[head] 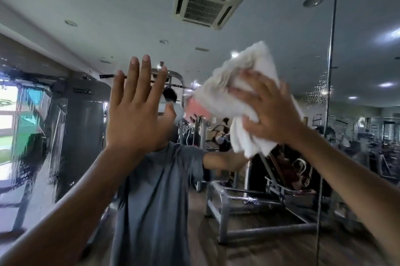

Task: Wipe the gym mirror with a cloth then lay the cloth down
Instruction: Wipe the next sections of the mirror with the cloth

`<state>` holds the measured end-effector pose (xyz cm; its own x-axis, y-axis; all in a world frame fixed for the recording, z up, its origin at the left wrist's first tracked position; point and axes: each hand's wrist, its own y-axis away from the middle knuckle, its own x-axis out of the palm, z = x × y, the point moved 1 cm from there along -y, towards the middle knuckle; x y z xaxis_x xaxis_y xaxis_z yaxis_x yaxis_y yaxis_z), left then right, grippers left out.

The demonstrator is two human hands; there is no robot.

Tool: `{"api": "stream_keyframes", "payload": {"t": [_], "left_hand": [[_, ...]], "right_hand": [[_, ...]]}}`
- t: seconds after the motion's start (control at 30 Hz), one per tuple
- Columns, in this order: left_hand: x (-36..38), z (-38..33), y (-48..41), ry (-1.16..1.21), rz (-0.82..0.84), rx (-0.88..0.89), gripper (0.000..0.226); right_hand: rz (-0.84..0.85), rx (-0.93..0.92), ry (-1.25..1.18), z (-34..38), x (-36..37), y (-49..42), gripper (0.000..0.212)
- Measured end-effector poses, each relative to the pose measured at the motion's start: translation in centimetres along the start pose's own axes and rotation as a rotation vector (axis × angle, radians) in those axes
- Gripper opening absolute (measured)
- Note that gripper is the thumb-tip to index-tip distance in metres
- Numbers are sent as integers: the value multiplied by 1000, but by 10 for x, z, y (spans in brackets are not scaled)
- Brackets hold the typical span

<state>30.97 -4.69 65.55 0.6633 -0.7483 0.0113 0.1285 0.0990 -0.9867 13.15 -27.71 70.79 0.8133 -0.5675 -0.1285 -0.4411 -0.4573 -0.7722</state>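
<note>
The task is in its first part, the wiping. The right hand point(272, 112) presses a white cloth point(236, 94) flat on the mirror point(357, 34), high up, above the height of the head. Its fingers are spread apart over the cloth and look almost straight; the picture is blurred there, so I cannot tell if the thumb hooks under the folded edge. The lower part of the cloth hangs loose below the palm. The left hand point(136, 114) is raised beside it with nothing in it, its fingers straight and a little apart, the palm toward the glass; if it touches the glass, I cannot say.

How much is done is hard to judge. On the left side of the mirror there are wet streaks point(32, 136), and small drops point(320, 88) sit near the vertical seam point(331, 49) on the right, so I think these areas need more passes. The second part, to lay the cloth down, is not yet begun.
</note>
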Motion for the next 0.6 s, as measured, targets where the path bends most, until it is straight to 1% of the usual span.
{"api": "stream_keyframes", "payload": {"t": [0.1, 0.13, 0.17, 0.2, 0.23, 0.33, 0.4, 0.47, 0.5, 0.53, 0.57, 0.6], "left_hand": [[1, -10, 21, -20, 22, -15, 67], [1, -12, 26, -16, 18, -17, 66], [1, -13, 30, -11, 12, -11, 65], [0, -11, 33, -7, 4, 0, 64], [0, -9, 36, -3, -9, 11, 63], [-1, -6, 41, 7, -35, 31, 61], [-2, -5, 42, 25, -38, 37, 61], [-2, -3, 41, 36, -41, 45, 60], [-2, -3, 42, 39, -46, 46, 60], [-3, -3, 42, 41, -52, 46, 60], [-3, -3, 42, 41, -57, 45, 60], [-3, -4, 43, 40, -60, 44, 61]], "right_hand": [[-65, 383, 23, -11, -5, -32, 64], [-90, 485, 33, -3, -3, -42, 65], [-104, 541, 45, 12, -1, -48, 68], [-103, 547, 44, 30, 1, -49, 70], [-105, 504, 33, 49, 3, -45, 72], [-82, 250, 1, 95, 9, -4, 76], [-64, 81, 0, 104, 12, 30, 78], [-27, -44, -8, 90, 10, 55, 79], [6, -55, -14, 76, 8, 62, 80], [32, -10, -9, 60, 7, 63, 78], [36, 96, 2, 43, 5, 59, 74], [17, 252, 3, 31, 3, 47, 70]]}}
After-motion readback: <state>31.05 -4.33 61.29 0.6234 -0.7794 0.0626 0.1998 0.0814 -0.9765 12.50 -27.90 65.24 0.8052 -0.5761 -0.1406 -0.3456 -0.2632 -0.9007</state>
